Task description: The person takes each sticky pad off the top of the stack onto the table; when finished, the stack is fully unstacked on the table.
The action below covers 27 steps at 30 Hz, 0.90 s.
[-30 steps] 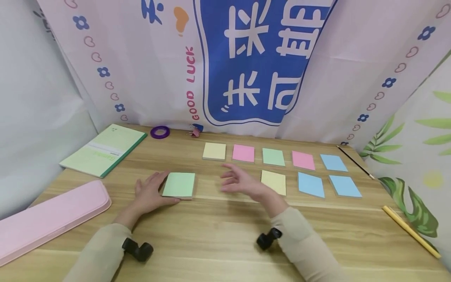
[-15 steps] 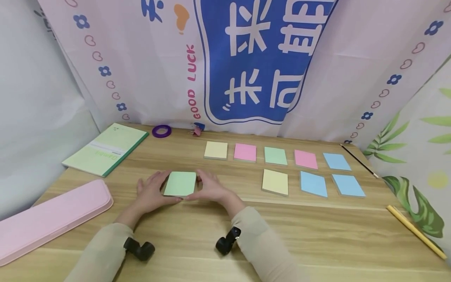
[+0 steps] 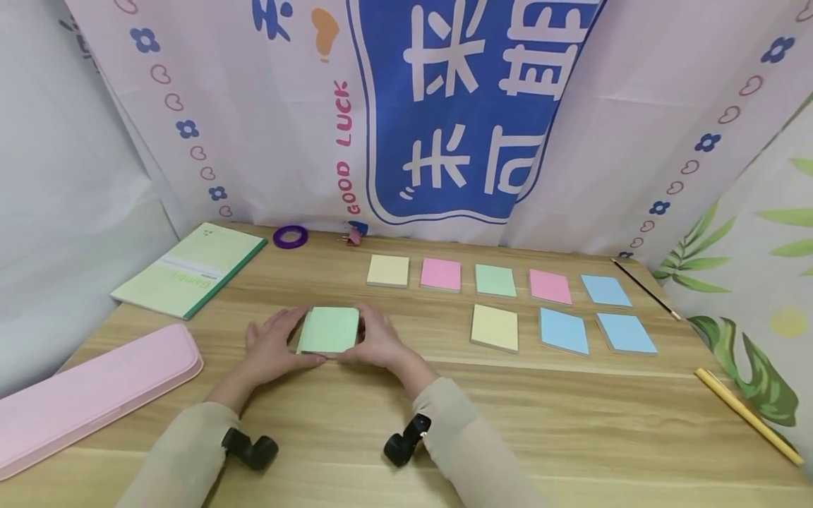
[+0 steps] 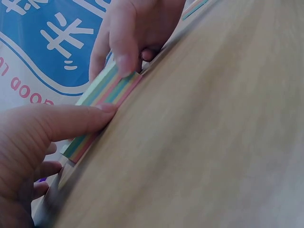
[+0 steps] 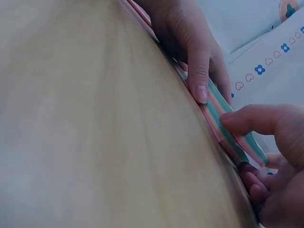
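A sticky note pad [image 3: 329,329] with a green top sheet lies on the wooden table [image 3: 571,423], left of centre. My left hand [image 3: 273,344] grips its left side, thumb along the near edge. My right hand [image 3: 379,339] grips its right side in the same way. In the left wrist view the pad [image 4: 102,95] shows striped layers of several colours, with my left thumb [image 4: 61,122] and the right hand [image 4: 137,28] pressed against its edge. The right wrist view shows the same pad [image 5: 228,128] pinched between the right hand [image 5: 275,142] and the left hand [image 5: 190,42].
Further right lie two rows of notes: yellow [image 3: 388,270], pink [image 3: 441,274], green [image 3: 495,280], pink [image 3: 550,286], blue [image 3: 606,290], then yellow [image 3: 495,328] and two blue [image 3: 563,330]. A green notebook [image 3: 190,269], pink case [image 3: 95,391], purple tape [image 3: 290,236], yellow pencil [image 3: 746,416].
My right hand came left from near the yellow note and took hold of the pad's right side. The left hand stayed on the pad, which has shifted slightly.
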### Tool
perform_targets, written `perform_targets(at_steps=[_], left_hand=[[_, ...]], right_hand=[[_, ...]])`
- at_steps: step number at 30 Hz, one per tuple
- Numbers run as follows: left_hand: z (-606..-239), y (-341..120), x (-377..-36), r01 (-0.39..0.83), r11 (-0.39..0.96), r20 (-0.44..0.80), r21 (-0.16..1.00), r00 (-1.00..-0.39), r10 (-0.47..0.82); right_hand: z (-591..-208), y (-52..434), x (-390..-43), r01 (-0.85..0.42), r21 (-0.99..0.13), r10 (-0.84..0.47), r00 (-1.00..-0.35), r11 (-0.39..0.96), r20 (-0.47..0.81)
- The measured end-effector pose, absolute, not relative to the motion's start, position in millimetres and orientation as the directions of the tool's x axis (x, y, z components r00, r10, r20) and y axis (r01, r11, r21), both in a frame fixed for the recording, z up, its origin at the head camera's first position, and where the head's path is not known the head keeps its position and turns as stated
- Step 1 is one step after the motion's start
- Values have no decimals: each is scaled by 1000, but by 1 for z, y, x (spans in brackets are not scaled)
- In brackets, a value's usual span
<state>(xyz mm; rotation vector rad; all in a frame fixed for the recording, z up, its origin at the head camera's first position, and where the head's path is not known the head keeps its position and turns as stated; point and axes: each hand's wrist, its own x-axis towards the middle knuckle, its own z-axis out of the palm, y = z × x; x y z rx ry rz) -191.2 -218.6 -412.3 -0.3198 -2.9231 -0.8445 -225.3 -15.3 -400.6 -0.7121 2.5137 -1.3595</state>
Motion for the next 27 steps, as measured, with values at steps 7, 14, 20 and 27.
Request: perform_targets(at_steps=[7,14,20,27], left_hand=[[-414,-222,-192,216,836,135,504,-976,170],[-414,-222,-191,206,837,125,508,-978,164],[-412,-221,-191,206,838,128,505,-978,163],[-411,-220,-191,201,843,117,500,-979,164]], right_hand=[[-399,8,-223,17,-994,-532,-844,112,-74],[-393,49,-224,124,-992,-540,-836,-10,-99],[-393,83,-231,131,-988,-485,-861,85,-156],[-392,102,-233,105,-969,-451,-870,221,-198]])
